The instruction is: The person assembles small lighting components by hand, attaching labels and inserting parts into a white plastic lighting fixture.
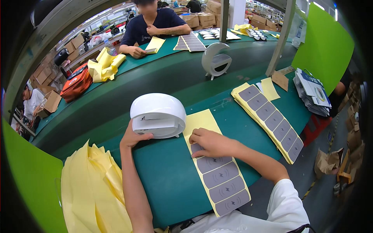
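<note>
A glossy white rounded lamp-like device (158,112) with a slotted opening in its front tilts above the green mat at the centre. My left hand (134,136) grips its lower left side, thumb in front and fingers hidden behind it. To its right lies a yellow backing sheet (199,120) bearing a column of grey stickers (220,174) printed with a bolt mark. My right hand (211,143) is closed at the topmost grey sticker (196,148), thumb and fingers pinching its edge. The upper part of that sheet is bare.
More grey sticker sheets (268,116) lie stacked at right. Crumpled yellow backing paper (91,186) piles up at left. A crescent-shaped white device (215,62) stands on the dark green conveyor (175,87). Flat printed boxes (312,93) sit far right. Across the belt, a co-worker (153,23) handles yellow sheets.
</note>
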{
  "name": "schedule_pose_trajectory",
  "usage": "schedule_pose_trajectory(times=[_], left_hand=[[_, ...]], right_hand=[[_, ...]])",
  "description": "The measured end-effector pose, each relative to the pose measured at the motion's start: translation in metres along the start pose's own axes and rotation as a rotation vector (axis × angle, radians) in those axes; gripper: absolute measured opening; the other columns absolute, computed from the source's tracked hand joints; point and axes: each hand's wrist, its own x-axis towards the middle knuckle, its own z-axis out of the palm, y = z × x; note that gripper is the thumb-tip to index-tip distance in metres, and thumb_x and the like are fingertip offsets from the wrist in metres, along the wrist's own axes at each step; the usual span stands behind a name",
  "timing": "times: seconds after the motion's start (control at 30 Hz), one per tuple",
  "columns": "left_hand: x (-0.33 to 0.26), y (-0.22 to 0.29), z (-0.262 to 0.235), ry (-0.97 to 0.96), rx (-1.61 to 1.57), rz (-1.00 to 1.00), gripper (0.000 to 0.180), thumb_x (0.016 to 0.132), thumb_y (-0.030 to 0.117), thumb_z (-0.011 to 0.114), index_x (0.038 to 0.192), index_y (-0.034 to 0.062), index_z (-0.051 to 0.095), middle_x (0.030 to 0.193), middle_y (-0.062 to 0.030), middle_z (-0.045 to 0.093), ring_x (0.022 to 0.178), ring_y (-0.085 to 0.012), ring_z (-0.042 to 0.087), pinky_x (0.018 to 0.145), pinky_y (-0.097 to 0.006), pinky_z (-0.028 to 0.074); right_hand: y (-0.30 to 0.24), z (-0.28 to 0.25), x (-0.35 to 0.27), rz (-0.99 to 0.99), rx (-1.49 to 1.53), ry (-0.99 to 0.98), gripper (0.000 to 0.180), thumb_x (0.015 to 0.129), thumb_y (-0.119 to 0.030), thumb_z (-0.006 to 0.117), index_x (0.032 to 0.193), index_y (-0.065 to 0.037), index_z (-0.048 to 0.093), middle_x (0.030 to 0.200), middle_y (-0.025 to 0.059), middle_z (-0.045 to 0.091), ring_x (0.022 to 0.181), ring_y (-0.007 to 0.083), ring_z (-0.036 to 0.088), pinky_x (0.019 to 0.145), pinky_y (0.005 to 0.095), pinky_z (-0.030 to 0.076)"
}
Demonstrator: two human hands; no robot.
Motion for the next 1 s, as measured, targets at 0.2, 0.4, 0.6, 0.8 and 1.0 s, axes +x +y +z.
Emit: schedule_pose_trajectory(times=[0.2, 0.4, 0.6, 0.8, 1.0], left_hand=[[-0.012, 0.01, -0.027, -0.165, 0.018, -0.147, 0.102, 0.049, 0.012, 0.092, 0.138, 0.0029, 0.042, 0.131, -0.007, 0.053, 0.122, -0.0211, 0.048, 0.106, -0.036, 0.036], [-0.012, 0.059, -0.009, -0.111, -0.332, 0.26, 0.077, 0.071, 0.026, 0.083, 0.133, 0.0004, 0.047, 0.125, -0.0095, 0.057, 0.12, -0.0224, 0.052, 0.106, -0.033, 0.036], [-0.029, 0.163, 0.014, 0.619, 0.184, 0.457, 0.025, 0.09, 0.018, 0.063, 0.105, -0.0024, 0.063, 0.093, -0.0097, 0.067, 0.09, -0.0178, 0.066, 0.078, -0.032, 0.05], [-0.072, 0.237, 0.087, -0.451, 1.092, 0.139, 0.024, 0.089, 0.026, 0.064, 0.094, 0.0031, 0.065, 0.078, -0.01, 0.068, 0.066, -0.0218, 0.066, 0.062, -0.032, 0.052], [-0.067, 0.21, 0.156, -1.035, 1.464, 0.076, 0.025, 0.091, 0.028, 0.06, 0.087, 0.0033, 0.063, 0.066, -0.0105, 0.066, 0.069, -0.0324, 0.067, 0.065, -0.038, 0.054]], right_hand=[[-0.003, 0.016, -0.004, -0.07, -0.259, 0.055, 0.047, 0.073, -0.027, 0.078, 0.099, 0.004, 0.055, 0.098, 0.0164, 0.055, 0.095, 0.0308, 0.054, 0.085, 0.0378, 0.046], [0.003, 0.007, 0.006, -0.052, -0.151, -0.056, 0.049, 0.073, -0.029, 0.078, 0.099, 0.005, 0.054, 0.101, 0.0176, 0.054, 0.097, 0.0314, 0.053, 0.087, 0.0384, 0.045], [0.006, 0.004, 0.011, -0.002, -0.178, -0.177, 0.051, 0.077, -0.033, 0.076, 0.1, 0.005, 0.052, 0.102, 0.0186, 0.053, 0.099, 0.0326, 0.05, 0.089, 0.0393, 0.044], [0.009, 0.005, 0.011, -0.075, -0.143, -0.16, 0.041, 0.078, -0.03, 0.076, 0.093, -0.002, 0.05, 0.098, 0.0135, 0.05, 0.095, 0.0305, 0.049, 0.085, 0.0379, 0.043], [0.009, 0.016, -0.005, -0.036, -0.174, 0.099, 0.049, 0.07, -0.032, 0.08, 0.091, 0.005, 0.054, 0.094, 0.0176, 0.055, 0.095, 0.0332, 0.053, 0.086, 0.0387, 0.045]])
